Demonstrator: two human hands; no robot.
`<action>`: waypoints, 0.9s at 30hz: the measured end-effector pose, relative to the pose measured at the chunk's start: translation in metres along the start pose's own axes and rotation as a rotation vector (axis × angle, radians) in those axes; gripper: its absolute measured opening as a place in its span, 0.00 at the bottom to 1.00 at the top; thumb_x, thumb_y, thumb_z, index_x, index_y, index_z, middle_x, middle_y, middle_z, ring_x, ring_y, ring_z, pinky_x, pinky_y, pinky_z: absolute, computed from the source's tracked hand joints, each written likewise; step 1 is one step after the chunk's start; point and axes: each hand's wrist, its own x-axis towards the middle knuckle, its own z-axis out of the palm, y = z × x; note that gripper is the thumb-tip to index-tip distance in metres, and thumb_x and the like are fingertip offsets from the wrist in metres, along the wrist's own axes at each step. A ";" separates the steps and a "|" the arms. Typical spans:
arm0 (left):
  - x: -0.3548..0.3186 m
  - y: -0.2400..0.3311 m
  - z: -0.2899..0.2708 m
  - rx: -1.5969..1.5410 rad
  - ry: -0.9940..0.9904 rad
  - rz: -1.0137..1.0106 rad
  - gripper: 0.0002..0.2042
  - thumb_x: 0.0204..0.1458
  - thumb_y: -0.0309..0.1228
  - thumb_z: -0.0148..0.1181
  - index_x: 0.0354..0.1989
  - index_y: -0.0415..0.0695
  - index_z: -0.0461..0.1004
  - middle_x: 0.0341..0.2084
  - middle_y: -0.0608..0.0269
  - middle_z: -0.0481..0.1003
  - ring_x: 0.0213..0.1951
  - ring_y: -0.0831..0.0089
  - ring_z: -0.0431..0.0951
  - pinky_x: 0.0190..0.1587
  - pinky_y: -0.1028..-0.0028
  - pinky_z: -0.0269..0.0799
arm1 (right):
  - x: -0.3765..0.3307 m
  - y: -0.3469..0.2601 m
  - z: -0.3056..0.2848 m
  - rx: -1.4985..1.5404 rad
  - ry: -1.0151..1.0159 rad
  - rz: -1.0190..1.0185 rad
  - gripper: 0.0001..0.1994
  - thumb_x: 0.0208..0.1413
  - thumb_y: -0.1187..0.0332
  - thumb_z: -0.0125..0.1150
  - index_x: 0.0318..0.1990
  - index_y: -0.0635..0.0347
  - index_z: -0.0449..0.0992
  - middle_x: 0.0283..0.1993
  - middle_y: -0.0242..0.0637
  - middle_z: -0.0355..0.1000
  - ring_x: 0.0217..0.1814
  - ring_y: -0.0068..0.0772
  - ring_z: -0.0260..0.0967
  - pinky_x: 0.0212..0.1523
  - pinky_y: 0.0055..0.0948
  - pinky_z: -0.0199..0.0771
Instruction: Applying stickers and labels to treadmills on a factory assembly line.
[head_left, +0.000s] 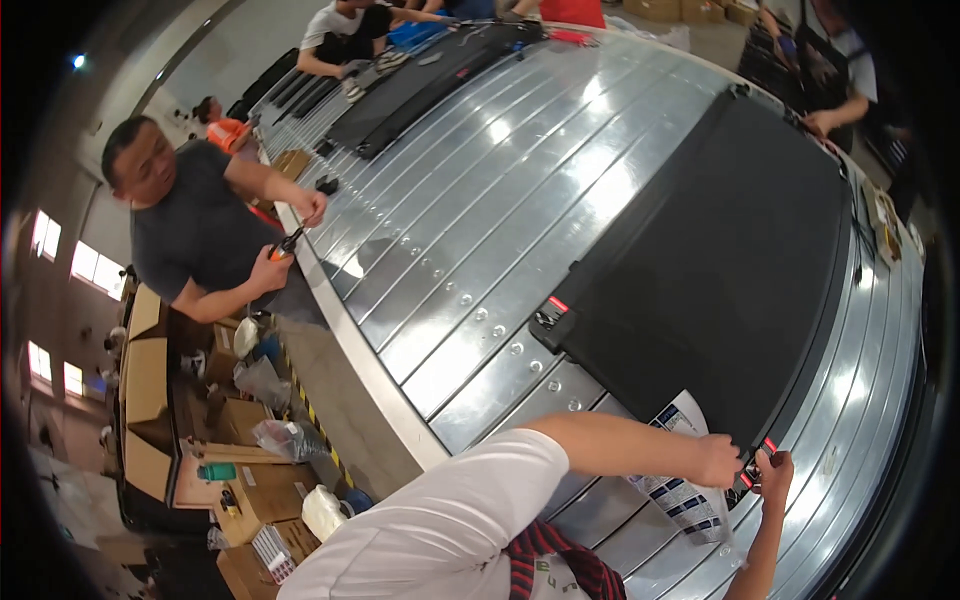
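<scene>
A large black fabric panel (pixel 720 250) with a dark frame lies on the metal roller table, at the right. Its near corner has a black end piece with red labels (pixel 768 446). My right hand (pixel 773 474) pinches this end piece from the right. Just left of it, my left hand (pixel 717 461) is closed in a fist by the same corner; what its fingers hold is hidden. A printed sheet (pixel 690 505) in white and blue lies partly under my left forearm, curling at its edges. The panel's left corner has another black end piece (pixel 550 325) with a red label.
The ribbed metal table (pixel 470 260) has a pale edge rail (pixel 370 360). Across it to the left, a person (pixel 205 220) holds an orange-and-black tool (pixel 285 245). More people stand at the far side, by another black panel (pixel 420 85). Cardboard boxes (pixel 150 390) stand left on the floor.
</scene>
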 end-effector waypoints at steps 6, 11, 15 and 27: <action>-0.111 0.036 -0.117 -0.022 -0.025 -0.028 0.04 0.38 0.31 0.51 0.23 0.48 0.67 0.08 0.63 0.67 0.15 0.61 0.71 0.14 0.65 0.63 | -0.033 -0.051 0.013 -0.406 0.319 -0.498 0.09 0.47 0.67 0.55 0.30 0.64 0.67 0.25 0.38 0.66 0.26 0.29 0.64 0.28 0.25 0.64; -0.185 0.068 -0.162 0.077 0.021 -0.148 0.07 0.40 0.32 0.49 0.30 0.50 0.64 0.09 0.62 0.66 0.15 0.61 0.71 0.14 0.65 0.62 | -0.188 -0.179 0.063 -0.033 -0.248 -1.014 0.05 0.46 0.74 0.53 0.31 0.65 0.71 0.30 0.40 0.68 0.28 0.31 0.66 0.29 0.23 0.65; -0.225 0.087 -0.174 0.081 0.070 -0.152 0.06 0.41 0.32 0.47 0.29 0.50 0.63 0.10 0.62 0.66 0.17 0.61 0.71 0.15 0.65 0.62 | -0.256 -0.203 0.098 0.049 -0.529 -1.029 0.09 0.44 0.76 0.53 0.36 0.65 0.72 0.31 0.40 0.69 0.30 0.31 0.68 0.30 0.23 0.66; -0.388 0.096 -0.223 0.084 0.083 -0.283 0.10 0.43 0.32 0.47 0.35 0.57 0.62 0.11 0.62 0.66 0.17 0.61 0.70 0.17 0.65 0.63 | -0.331 -0.287 0.217 -0.021 -0.738 -0.875 0.09 0.38 0.76 0.61 0.31 0.64 0.74 0.22 0.33 0.70 0.24 0.21 0.65 0.27 0.20 0.64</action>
